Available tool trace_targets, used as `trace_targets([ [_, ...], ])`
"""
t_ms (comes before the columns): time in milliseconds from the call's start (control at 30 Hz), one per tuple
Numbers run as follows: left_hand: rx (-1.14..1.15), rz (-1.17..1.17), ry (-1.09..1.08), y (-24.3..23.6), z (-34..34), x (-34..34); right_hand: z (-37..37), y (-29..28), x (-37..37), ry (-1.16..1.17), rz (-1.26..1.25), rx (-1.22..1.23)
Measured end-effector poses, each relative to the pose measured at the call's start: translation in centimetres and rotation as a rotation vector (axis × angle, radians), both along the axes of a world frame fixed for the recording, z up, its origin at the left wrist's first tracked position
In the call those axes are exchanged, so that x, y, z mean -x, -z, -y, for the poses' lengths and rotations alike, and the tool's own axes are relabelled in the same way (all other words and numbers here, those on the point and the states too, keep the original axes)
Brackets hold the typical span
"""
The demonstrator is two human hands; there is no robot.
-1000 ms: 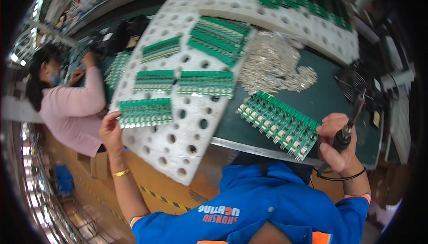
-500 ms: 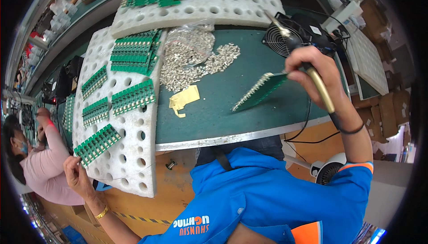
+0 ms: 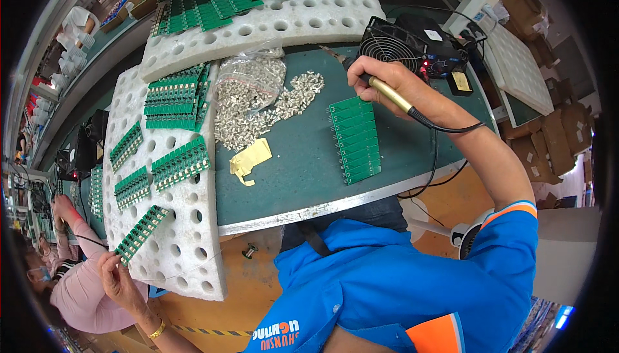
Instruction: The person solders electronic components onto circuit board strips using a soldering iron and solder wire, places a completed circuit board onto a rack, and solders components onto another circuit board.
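My right hand (image 3: 393,82) grips a soldering iron (image 3: 390,94) with a gold-coloured handle, its tip pointing up and left. Pinched in the same fingers, a green circuit board (image 3: 356,140) hangs over the table, its flat side toward me and pins along its left edge. At the lower left my left hand (image 3: 119,282) has thumb and fingertips closed at the corner of another circuit board (image 3: 142,234) with rows of small parts. That board lies tilted at the edge of a white foam sheet (image 3: 187,221). A thin wire (image 3: 184,274) runs right from near my left hand.
Behind the table (image 3: 290,185) stands a foam block (image 3: 309,21) bearing many boards. Metal parts (image 3: 248,111) lie heaped by a plastic bag, near yellow paper (image 3: 250,158). A fan (image 3: 390,47) sits at the back right. A wire spool (image 3: 250,250) is below; a co-worker sits left.
My right hand has moved left with the iron and its board, which has turned from nearly edge-on to flat-faced. The left hand stays at the corner of its board. The whole view has shifted.
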State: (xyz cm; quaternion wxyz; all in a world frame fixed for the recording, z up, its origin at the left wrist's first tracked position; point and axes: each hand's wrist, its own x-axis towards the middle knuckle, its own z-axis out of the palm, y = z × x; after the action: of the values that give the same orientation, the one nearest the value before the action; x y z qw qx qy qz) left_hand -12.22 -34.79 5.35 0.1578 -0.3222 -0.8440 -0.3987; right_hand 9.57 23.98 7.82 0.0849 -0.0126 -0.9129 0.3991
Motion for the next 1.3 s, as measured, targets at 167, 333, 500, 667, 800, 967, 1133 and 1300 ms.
trace_targets([
  [167, -0.013, -0.029, 0.05, -0.1, -0.3, 0.3, -1.1, 2.0, 0.1, 0.013, 0.036, -0.006],
  [333, -0.035, -0.043, 0.027, -0.5, -0.7, 0.9, -1.3, 2.8, 0.0, 0.032, -0.025, -0.065],
  [500, -0.106, -0.021, 0.004, -0.5, -0.3, 1.7, -1.9, 4.1, -0.4, 0.033, -0.161, -0.235],
  [667, -0.355, 0.108, -0.159, -2.0, -2.3, 0.4, -2.0, 5.6, -0.5, 0.038, -0.205, -0.332],
  [800, -0.497, 0.223, -0.186, -3.2, -4.9, -1.1, -2.1, 6.3, -0.8, 0.05, -0.179, -0.378],
  [967, -0.581, 0.557, 0.005, -3.7, -7.0, -3.8, -2.0, 6.8, -0.9, 0.064, -0.218, -0.424],
  [1133, -0.61, 0.778, -0.128, -2.7, -14.0, -7.5, -2.1, 7.4, -0.9, 0.066, -0.235, -0.435],
  [1300, -0.571, 1.203, -0.071, -1.4, -19.9, -11.6, -2.2, 7.9, -0.8, 0.061, -0.265, -0.431],
])
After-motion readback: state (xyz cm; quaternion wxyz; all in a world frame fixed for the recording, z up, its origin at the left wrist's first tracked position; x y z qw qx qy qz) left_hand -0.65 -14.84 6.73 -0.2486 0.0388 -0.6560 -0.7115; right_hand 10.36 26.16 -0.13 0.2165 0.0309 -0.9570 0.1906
